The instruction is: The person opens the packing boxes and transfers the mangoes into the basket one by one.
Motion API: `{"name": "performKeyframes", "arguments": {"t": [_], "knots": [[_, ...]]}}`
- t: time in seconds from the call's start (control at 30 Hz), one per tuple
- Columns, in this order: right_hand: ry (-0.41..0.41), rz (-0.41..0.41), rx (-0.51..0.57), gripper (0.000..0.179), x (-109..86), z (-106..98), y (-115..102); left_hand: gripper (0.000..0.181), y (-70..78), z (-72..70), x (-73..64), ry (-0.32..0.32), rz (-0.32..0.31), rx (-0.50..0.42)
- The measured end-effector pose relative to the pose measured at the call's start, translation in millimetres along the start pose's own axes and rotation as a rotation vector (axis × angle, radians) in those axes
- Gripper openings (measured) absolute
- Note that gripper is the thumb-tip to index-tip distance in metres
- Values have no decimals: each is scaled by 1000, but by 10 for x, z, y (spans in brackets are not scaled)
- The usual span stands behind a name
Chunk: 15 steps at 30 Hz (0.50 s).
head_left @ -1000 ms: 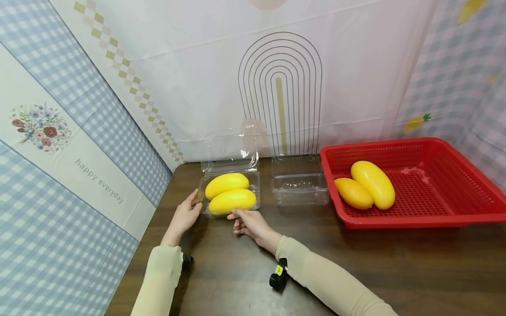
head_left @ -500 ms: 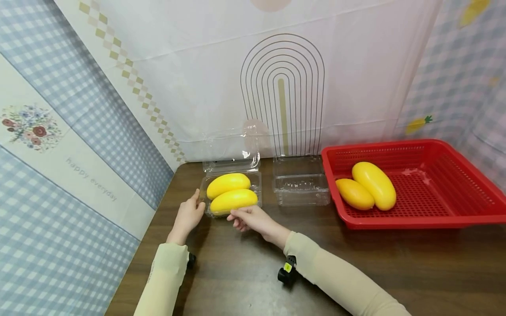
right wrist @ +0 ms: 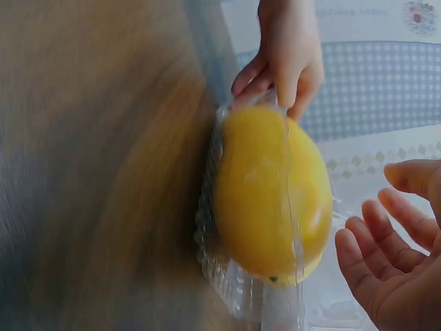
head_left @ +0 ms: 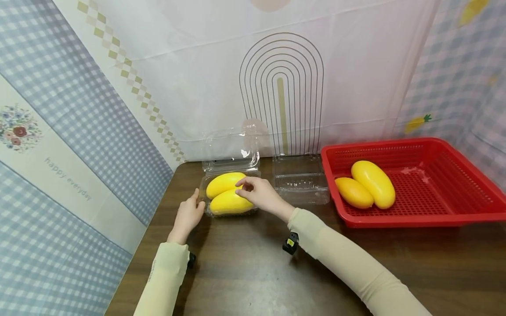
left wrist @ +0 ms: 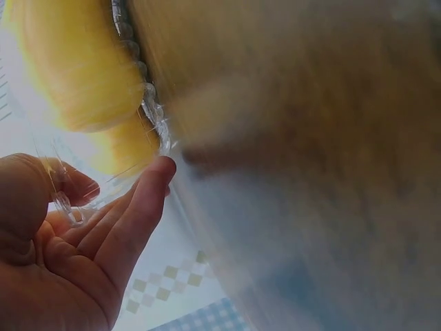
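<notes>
Two yellow mangoes (head_left: 231, 202) lie side by side in an open clear plastic clamshell box (left wrist: 162, 124), its lid (head_left: 231, 149) raised at the back. My left hand (head_left: 188, 217) pinches the box's left rim between thumb and fingers. Above the mangoes and box is my right hand (head_left: 259, 193), fingers loosely bent and holding nothing. In the right wrist view, the fingers of that right hand (right wrist: 406, 241) stand apart from the near mango (right wrist: 265, 193). The head view has the right hand covering the right ends of the mangoes.
A second clear plastic box (head_left: 301, 188) stands open to the right of the first. Farther right, a red perforated basket (head_left: 423, 220) holds two more mangoes (head_left: 373, 184). A patterned cloth wall (head_left: 356, 87) rises behind the brown table (head_left: 253, 267).
My right hand has lifted from the box's front edge and moved up and back over the mangoes. The left hand stays at the box's left rim. The mangoes have barely moved.
</notes>
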State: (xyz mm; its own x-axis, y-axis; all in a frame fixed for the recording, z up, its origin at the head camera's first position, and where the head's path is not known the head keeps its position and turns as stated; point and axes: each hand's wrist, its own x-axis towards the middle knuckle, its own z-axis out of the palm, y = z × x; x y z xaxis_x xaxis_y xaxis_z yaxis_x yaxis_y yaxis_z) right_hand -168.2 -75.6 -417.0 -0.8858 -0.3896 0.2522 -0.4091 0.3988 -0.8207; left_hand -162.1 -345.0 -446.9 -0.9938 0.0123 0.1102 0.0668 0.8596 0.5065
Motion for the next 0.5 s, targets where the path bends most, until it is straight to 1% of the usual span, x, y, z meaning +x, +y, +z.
{"name": "performKeyframes", "arguments": {"t": [0.07, 0.13, 0.37, 0.5], "knots": [[-13, -22, -51, 32, 41, -17, 0, 63, 4, -6, 0, 0, 0, -2], [-34, -21, -96, 38, 72, -21, 6, 63, 14, -11, -5, -5, -6, -9], [-101, 18, -230, 52, 145, 16, 77, 64, 35, -12, -20, -15, -24, 13], [-160, 23, -299, 59, 176, 42, 109, 63, 43, -10, -26, -15, -29, 11]]}}
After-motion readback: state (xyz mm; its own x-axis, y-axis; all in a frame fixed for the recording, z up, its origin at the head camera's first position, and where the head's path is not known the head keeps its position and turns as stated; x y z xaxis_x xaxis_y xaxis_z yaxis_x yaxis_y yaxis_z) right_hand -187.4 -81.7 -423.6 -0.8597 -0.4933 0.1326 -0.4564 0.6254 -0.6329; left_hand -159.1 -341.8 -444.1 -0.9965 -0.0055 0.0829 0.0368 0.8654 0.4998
